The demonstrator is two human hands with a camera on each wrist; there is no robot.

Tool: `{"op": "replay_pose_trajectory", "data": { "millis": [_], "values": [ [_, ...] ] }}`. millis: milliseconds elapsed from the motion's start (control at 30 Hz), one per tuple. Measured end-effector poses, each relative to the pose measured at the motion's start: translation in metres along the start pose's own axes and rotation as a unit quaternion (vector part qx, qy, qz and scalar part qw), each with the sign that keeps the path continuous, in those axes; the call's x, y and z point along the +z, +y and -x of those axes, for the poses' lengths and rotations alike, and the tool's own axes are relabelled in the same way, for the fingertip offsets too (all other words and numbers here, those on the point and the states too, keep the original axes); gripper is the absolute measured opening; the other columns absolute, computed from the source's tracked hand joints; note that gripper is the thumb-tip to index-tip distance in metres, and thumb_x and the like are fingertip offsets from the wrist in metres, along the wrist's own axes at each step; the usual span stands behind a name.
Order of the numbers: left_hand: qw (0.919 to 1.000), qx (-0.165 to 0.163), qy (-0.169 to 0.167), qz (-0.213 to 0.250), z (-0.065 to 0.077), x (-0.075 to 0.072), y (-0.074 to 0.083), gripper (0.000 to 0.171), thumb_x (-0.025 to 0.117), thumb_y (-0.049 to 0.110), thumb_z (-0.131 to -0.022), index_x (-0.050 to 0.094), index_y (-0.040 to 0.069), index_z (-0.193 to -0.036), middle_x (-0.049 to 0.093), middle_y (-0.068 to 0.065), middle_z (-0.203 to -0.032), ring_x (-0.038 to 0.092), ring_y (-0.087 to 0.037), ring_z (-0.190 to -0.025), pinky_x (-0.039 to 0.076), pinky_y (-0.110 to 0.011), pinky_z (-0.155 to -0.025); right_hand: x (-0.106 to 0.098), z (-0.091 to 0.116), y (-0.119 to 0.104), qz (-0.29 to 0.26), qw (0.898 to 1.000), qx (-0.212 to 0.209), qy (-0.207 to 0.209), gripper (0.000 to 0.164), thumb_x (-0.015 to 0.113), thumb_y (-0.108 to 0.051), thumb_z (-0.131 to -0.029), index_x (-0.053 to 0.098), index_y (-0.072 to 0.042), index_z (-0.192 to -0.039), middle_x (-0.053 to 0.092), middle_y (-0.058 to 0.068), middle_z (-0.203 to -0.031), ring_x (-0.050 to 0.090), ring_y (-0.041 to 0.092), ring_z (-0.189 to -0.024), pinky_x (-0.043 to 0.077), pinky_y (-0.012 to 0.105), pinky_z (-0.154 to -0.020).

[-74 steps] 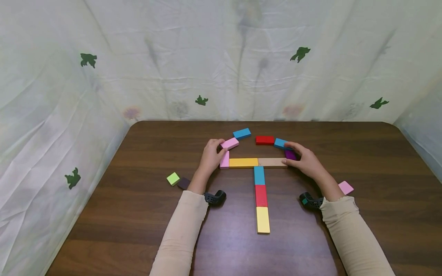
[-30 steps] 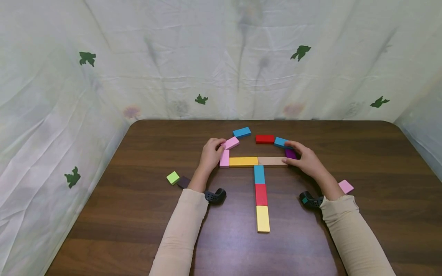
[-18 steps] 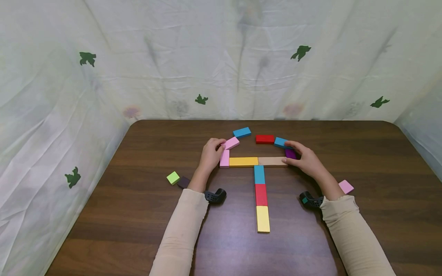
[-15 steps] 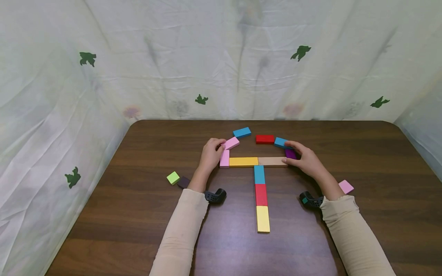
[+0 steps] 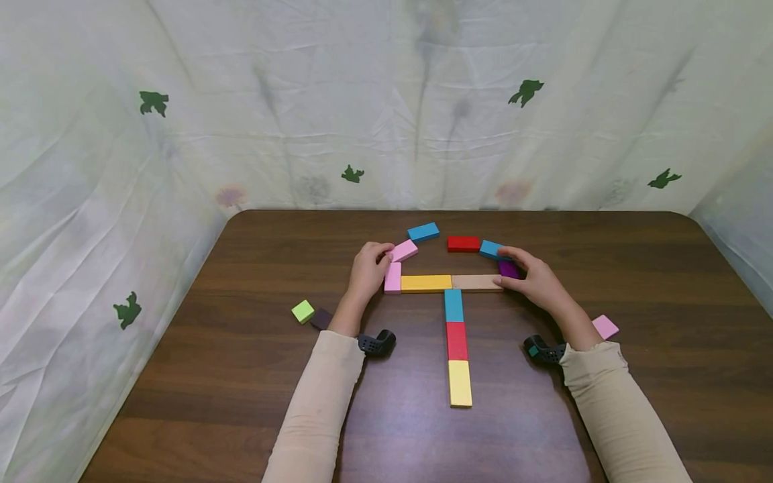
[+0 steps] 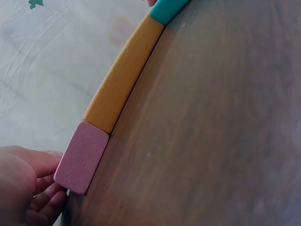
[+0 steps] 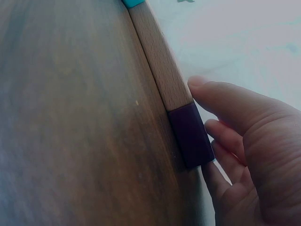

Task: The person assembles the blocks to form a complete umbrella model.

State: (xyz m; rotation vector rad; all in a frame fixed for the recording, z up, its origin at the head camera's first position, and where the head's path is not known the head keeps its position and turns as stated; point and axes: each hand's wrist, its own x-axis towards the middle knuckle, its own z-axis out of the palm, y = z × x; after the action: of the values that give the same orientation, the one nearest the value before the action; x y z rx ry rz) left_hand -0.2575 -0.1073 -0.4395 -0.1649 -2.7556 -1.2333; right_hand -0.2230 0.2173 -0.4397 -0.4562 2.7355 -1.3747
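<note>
In the head view my left hand [image 5: 367, 270] pinches the near end of a tilted pink block [image 5: 404, 251] between thumb and forefinger. A second pink block [image 5: 392, 279] stands just under the thumb, against the left end of a yellow block [image 5: 425, 284]. My right hand [image 5: 534, 278] curves loosely about a purple block [image 5: 508, 270]. Its forefinger touches the right end of a blue block [image 5: 490, 249], and its thumb tip lies by the plain wooden block [image 5: 476, 283]. In the right wrist view the fingers bend behind the purple block [image 7: 190, 136].
A red block [image 5: 463, 244] and another blue block [image 5: 423, 232] lie at the back, with a gap between them. A blue, red and yellow column [image 5: 457, 342] runs toward the front. Green [image 5: 302, 312] and dark [image 5: 321, 320] blocks lie left; a pink one [image 5: 604, 327] lies right.
The tilted pink block has shifted very slightly to the left with my left hand's fingers. My right hand and the other blocks stay in place.
</note>
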Motion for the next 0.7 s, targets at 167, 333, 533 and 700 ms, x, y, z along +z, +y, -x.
{"op": "replay_pose_trajectory", "data": {
  "millis": [167, 333, 533, 700],
  "values": [
    [1.0, -0.002, 0.001, -0.002, 0.0, 0.0, 0.001, 0.027, 0.055, 0.016, -0.09, 0.062, 0.008, -0.115, 0.053, -0.007, -0.106, 0.05, -0.019, -0.096, 0.043, -0.031, -0.085, 0.0, 0.0, 0.0, 0.001, 1.0, -0.002, 0.0, 0.064, 0.068, -0.029, -0.08, 0.041, -0.005, -0.132, 0.041, 0.017, -0.132, 0.034, 0.034, -0.123, 0.027, 0.049, -0.098],
    [0.9999, 0.01, 0.002, -0.006, -0.004, 0.001, 0.004, 0.032, 0.057, 0.019, -0.089, 0.058, 0.005, -0.117, 0.053, -0.01, -0.11, 0.049, -0.021, -0.098, 0.04, -0.033, -0.088, 0.0, -0.001, 0.0, -0.002, 1.0, -0.001, 0.001, 0.063, 0.069, -0.028, -0.08, 0.041, -0.005, -0.132, 0.042, 0.016, -0.131, 0.034, 0.034, -0.123, 0.027, 0.048, -0.098],
    [0.9999, 0.01, -0.006, -0.006, -0.01, 0.004, 0.011, 0.04, 0.06, 0.022, -0.087, 0.053, 0.005, -0.123, 0.049, -0.01, -0.12, 0.045, -0.022, -0.11, 0.034, -0.034, -0.095, 0.0, -0.001, 0.001, 0.0, 1.0, -0.001, 0.003, 0.062, 0.068, -0.028, -0.08, 0.041, -0.005, -0.131, 0.042, 0.016, -0.131, 0.034, 0.034, -0.123, 0.027, 0.048, -0.098],
    [0.9998, 0.004, -0.016, -0.007, -0.015, 0.008, 0.018, 0.044, 0.061, 0.024, -0.086, 0.051, 0.007, -0.125, 0.047, -0.009, -0.125, 0.041, -0.021, -0.116, 0.033, -0.033, -0.097, 0.0, -0.001, 0.0, 0.0, 1.0, 0.003, 0.002, 0.063, 0.068, -0.029, -0.08, 0.041, -0.005, -0.132, 0.041, 0.016, -0.132, 0.033, 0.034, -0.124, 0.027, 0.048, -0.098]
  ]
}}
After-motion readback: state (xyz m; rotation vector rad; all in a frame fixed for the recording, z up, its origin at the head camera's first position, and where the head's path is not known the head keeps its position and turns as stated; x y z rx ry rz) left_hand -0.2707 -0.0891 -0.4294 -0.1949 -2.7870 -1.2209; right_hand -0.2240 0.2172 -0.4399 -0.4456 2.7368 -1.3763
